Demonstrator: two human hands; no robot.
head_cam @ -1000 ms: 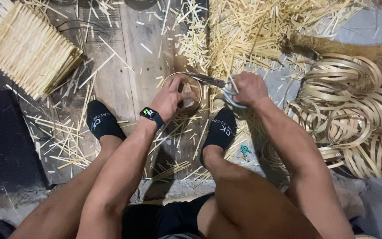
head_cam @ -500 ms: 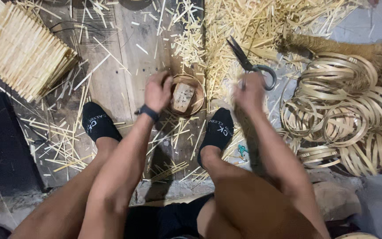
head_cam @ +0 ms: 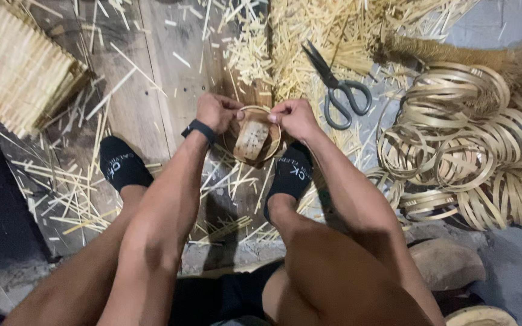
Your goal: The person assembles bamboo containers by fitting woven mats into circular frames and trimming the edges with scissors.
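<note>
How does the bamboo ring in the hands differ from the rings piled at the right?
The held ring is single, gripped by the left hand and right hand, with a small woven piece inside it. The piled rings lie loose on the floor, overlapping, with nothing inside them. Both are pale bamboo strip hoops.

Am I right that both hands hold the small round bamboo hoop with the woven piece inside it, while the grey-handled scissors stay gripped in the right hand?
Not quite. In the head view the grey-handled scissors lie on the floor among the bamboo splinters, beyond the right hand, not in it. The rest holds: the left hand and right hand both hold the small round bamboo hoop with the woven piece inside it.
</note>
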